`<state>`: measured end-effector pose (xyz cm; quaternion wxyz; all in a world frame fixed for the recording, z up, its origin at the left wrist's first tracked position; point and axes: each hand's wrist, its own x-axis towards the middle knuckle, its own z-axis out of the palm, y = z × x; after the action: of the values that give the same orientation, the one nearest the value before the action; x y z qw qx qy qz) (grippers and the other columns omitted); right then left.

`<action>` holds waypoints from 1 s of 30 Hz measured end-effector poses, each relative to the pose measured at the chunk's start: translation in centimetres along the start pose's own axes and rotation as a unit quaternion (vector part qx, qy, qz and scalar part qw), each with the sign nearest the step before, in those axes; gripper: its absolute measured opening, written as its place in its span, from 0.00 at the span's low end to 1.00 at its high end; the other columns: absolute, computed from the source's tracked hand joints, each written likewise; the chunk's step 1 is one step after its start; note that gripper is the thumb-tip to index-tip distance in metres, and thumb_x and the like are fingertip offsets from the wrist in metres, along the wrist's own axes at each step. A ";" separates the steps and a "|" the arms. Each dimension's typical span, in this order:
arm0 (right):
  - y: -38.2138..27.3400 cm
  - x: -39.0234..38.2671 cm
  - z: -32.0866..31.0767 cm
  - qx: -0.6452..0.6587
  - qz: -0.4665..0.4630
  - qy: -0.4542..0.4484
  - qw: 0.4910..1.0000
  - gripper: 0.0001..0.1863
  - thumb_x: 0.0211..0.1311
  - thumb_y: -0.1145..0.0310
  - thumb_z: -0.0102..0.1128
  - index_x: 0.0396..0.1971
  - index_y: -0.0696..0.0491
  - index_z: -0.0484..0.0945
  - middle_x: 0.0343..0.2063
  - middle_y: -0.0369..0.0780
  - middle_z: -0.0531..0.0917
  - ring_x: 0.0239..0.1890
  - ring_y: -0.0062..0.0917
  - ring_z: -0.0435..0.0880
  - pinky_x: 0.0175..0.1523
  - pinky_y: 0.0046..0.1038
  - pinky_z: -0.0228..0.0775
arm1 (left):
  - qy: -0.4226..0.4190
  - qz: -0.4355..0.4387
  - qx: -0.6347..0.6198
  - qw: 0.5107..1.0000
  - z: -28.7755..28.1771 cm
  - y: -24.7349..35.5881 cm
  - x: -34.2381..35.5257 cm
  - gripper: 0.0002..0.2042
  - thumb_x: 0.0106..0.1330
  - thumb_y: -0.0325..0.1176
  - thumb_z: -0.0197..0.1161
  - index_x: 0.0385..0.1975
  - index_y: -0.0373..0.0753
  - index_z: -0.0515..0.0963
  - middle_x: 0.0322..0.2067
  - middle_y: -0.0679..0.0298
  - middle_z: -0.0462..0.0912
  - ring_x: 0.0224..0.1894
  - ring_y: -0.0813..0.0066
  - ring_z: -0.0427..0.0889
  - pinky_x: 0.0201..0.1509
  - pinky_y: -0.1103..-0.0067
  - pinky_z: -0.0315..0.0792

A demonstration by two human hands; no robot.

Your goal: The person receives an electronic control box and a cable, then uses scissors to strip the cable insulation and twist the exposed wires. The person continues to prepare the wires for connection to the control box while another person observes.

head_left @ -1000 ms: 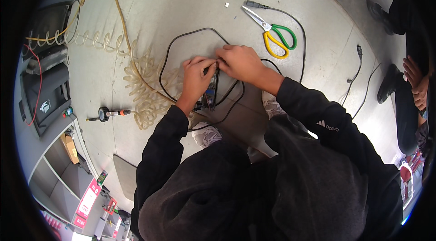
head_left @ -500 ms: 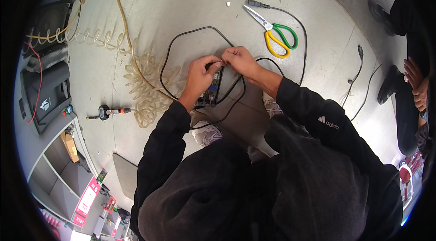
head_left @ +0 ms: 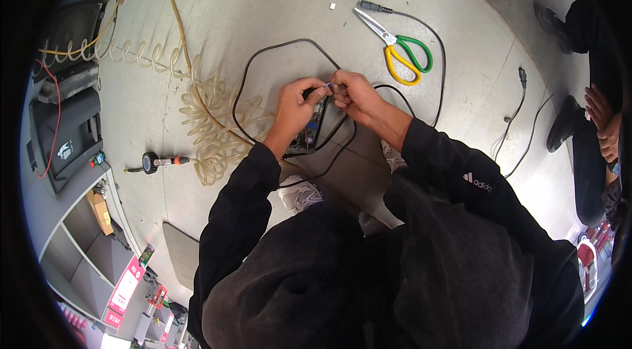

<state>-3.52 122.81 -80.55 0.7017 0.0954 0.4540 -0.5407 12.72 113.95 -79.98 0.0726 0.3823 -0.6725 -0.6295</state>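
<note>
My left hand [head_left: 294, 107] and my right hand [head_left: 359, 98] meet above the floor, both closed in a pinch. Between their fingertips shows a thin, bluish wire [head_left: 329, 85]; its ends are hidden by the fingers. Under the hands, a circuit board [head_left: 307, 138] with a dark edge and small components is partly covered by my left hand and wrist. A black power cable [head_left: 262, 50] loops around the hands and runs off to the right. Scissors [head_left: 396, 53] with one green and one yellow handle lie open beyond my right hand.
A coiled clear hose [head_left: 214, 119] spreads over the floor at left, with an air gauge [head_left: 153, 163] near it. The cable's black plug [head_left: 372, 5] lies by the scissors. Another cord [head_left: 523, 79] is at right, near a seated person's clasped hands [head_left: 604, 119]. Grey shelving [head_left: 72, 230] stands at left.
My right hand has turned slightly and shifted a little right and down, its fingers curling more. My left hand has moved slightly right. A bluish bit of wire now shows between them.
</note>
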 end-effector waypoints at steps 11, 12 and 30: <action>-6.7 -0.4 -1.2 -0.030 -0.088 0.034 0.995 0.14 0.71 0.68 0.50 0.22 0.47 0.63 0.17 0.27 0.56 0.18 0.16 0.52 0.26 0.24 0.48 | -0.005 0.002 -0.036 0.999 -1.2 -0.9 -0.8 0.06 0.73 0.25 0.64 0.42 0.31 0.86 0.42 0.61 0.92 0.47 0.76 0.86 0.57 0.77 0.77; -6.4 -0.1 -1.6 -0.031 -0.092 0.028 0.995 0.15 0.73 0.66 0.52 0.23 0.46 0.63 0.17 0.27 0.55 0.18 0.16 0.52 0.26 0.25 0.49 | -0.005 -0.001 -0.034 0.999 -1.2 -0.8 -0.8 0.06 0.73 0.25 0.64 0.42 0.31 0.87 0.42 0.61 0.92 0.47 0.76 0.86 0.57 0.77 0.77; -2.7 -0.4 -1.8 -0.429 -0.246 0.014 0.869 0.12 0.63 0.74 0.64 0.45 0.60 0.85 0.30 0.41 0.87 0.31 0.22 0.85 0.40 0.26 0.78 | 0.003 0.009 -0.009 1.000 -1.1 -0.6 -0.7 0.09 0.75 0.29 0.64 0.46 0.31 0.86 0.41 0.62 0.92 0.45 0.80 0.86 0.54 0.79 0.77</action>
<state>-6.81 123.14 -80.34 0.5113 -0.3227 0.6598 -0.4462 14.13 113.59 -80.08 0.0838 0.3772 -0.6698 -0.6341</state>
